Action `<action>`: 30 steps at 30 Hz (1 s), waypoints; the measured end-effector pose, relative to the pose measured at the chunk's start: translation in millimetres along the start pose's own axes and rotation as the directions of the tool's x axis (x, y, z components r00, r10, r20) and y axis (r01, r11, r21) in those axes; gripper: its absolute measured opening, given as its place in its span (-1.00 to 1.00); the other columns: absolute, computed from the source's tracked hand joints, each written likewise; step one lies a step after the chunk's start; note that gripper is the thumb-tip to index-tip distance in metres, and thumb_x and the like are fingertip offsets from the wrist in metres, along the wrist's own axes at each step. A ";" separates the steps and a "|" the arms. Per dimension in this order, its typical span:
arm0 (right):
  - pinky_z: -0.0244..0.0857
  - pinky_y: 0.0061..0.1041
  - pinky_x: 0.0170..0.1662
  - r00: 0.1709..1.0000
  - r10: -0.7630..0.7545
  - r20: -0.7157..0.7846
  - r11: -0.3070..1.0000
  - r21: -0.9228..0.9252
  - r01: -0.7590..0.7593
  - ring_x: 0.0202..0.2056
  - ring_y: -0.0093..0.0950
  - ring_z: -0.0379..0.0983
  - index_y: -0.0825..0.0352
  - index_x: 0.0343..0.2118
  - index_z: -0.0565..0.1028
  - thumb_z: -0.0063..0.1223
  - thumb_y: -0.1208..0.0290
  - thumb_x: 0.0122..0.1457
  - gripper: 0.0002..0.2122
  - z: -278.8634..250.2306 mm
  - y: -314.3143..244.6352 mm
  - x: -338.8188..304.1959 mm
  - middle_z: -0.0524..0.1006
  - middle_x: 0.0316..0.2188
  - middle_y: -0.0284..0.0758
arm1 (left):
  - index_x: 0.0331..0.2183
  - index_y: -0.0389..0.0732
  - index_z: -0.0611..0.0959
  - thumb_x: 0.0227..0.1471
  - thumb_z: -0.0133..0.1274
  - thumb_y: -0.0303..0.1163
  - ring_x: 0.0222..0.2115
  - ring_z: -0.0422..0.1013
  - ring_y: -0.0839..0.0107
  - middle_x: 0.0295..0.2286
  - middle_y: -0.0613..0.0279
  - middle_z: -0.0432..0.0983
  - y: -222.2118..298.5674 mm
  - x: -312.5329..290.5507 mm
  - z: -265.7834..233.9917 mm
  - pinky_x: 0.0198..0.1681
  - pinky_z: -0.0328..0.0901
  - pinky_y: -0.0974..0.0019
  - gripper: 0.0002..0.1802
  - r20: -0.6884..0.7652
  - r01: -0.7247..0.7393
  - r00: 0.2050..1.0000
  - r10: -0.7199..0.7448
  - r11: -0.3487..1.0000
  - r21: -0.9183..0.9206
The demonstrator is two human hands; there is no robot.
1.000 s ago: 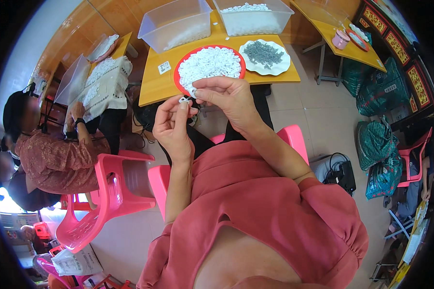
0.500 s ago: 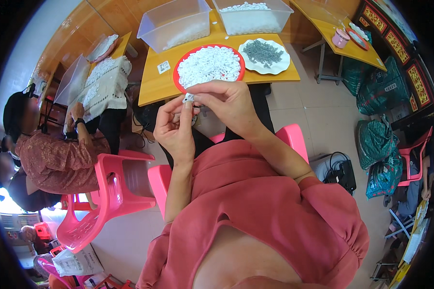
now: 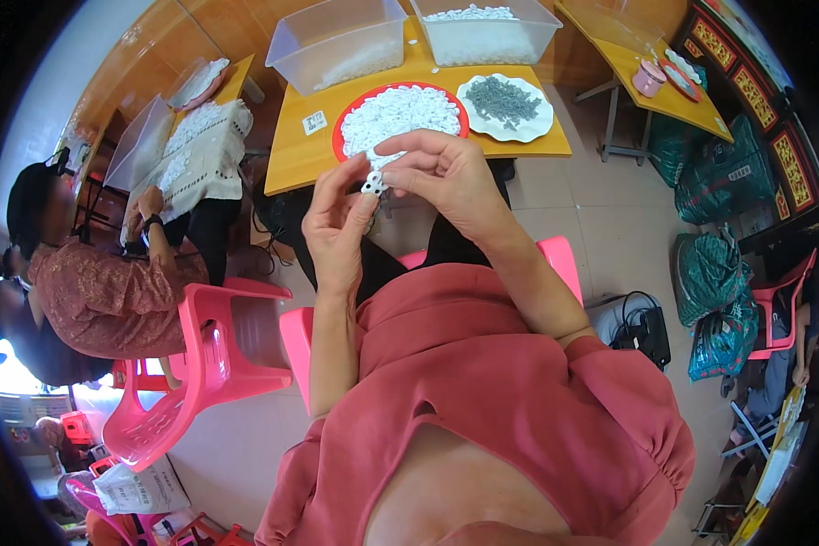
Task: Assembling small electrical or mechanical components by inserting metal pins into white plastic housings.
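Observation:
Between the fingertips of both hands is a small white plastic piece (image 3: 374, 184) with several dark round spots or holes. My left hand (image 3: 337, 229) pinches it from the left with thumb and forefinger. From the right, the thumb and bent fingers of my right hand (image 3: 455, 189) close on its edge. Just beyond the hands stands a red-rimmed plate (image 3: 465, 125) heaped with small white pieces (image 3: 405, 114). Beside it on the right, a white scalloped plate (image 3: 543, 123) bears a pile of small grey parts (image 3: 502, 100).
The plates stand on a yellow table (image 3: 287, 164), with two clear plastic bins (image 3: 337, 36) at its back. At left, a person (image 3: 109, 296) works at another table by a pink chair (image 3: 214, 364). Green bags (image 3: 710, 273) lie on the floor at right.
Both hands have shifted slightly up and to the right, the piece between them. More of its dark spots now show. The co-worker at left has barely moved.

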State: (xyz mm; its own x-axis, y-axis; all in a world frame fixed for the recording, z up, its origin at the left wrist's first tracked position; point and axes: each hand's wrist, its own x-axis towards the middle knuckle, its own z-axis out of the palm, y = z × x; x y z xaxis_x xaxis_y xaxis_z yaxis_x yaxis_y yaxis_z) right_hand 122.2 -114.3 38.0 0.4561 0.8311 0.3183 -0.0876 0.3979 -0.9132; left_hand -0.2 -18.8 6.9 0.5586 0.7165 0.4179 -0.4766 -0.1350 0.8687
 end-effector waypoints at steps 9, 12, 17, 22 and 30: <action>0.24 -0.72 -0.36 0.996 0.092 0.012 0.988 0.124 -0.093 -0.50 -0.66 0.37 0.32 -0.36 0.29 0.13 0.61 -0.03 -0.77 -5.7 -2.5 -3.1 0.52 -0.52 -0.34 | -0.20 -0.28 0.58 -0.05 0.05 -0.45 0.01 0.22 0.28 -0.17 0.14 0.44 -3.2 5.7 3.0 0.05 0.10 0.26 -0.70 0.256 -0.174 0.958 0.134 0.974 0.143; 0.24 -0.72 -0.38 0.995 0.101 0.005 0.984 0.145 -0.100 -0.51 -0.66 0.37 0.31 -0.36 0.30 0.13 0.59 -0.03 -0.77 -8.0 3.0 0.2 0.51 -0.52 -0.34 | -0.22 -0.30 0.59 -0.05 0.05 -0.44 0.04 0.20 0.22 -0.20 0.15 0.46 -10.7 8.6 6.6 0.08 0.07 0.20 -0.71 0.212 -0.238 0.957 0.197 0.954 0.185; 0.21 -0.76 -0.46 0.990 0.139 0.008 0.987 0.082 -0.139 -0.53 -0.67 0.37 0.40 -0.27 0.38 0.11 0.47 0.03 -0.77 5.2 12.8 10.6 0.50 -0.52 -0.34 | -0.26 -0.30 0.60 -0.07 0.00 -0.55 0.01 0.23 0.26 -0.20 0.16 0.46 -3.7 9.7 0.5 0.06 0.09 0.25 -0.75 0.078 -0.217 0.976 0.205 0.953 0.212; -0.01 -0.73 -0.61 0.968 0.235 0.089 0.969 -0.102 -0.225 -0.65 -0.75 0.10 0.37 -0.26 0.43 -0.10 0.33 0.18 -0.79 -0.7 13.1 1.4 0.29 -0.64 -0.54 | -0.29 -0.31 0.59 -0.14 0.06 -0.56 -0.07 0.31 0.33 -0.23 0.13 0.46 -10.9 -1.5 1.4 -0.03 0.20 0.33 -0.75 -0.022 -0.182 0.981 0.195 0.945 0.272; 0.00 -0.72 -0.62 0.963 0.228 0.145 0.973 -0.049 -0.224 -0.69 -0.75 0.08 0.48 -0.13 0.37 -0.13 0.28 0.19 -0.66 -19.4 22.2 -3.0 0.25 -0.70 -0.51 | -0.35 -0.35 0.57 -0.13 0.09 -0.49 -0.23 0.39 0.34 -0.31 0.11 0.46 -9.3 -12.2 9.1 -0.13 0.25 0.33 -0.79 0.045 -0.287 0.958 0.285 0.955 0.070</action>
State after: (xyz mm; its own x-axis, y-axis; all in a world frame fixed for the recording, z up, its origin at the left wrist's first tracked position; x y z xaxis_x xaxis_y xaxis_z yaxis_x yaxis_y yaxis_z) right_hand 136.1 -115.6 11.9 0.2909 0.9472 0.1347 -0.1438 0.1825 -0.9726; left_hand 3.6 -32.6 -3.9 0.4296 0.6171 0.6593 -0.5680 -0.3829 0.7286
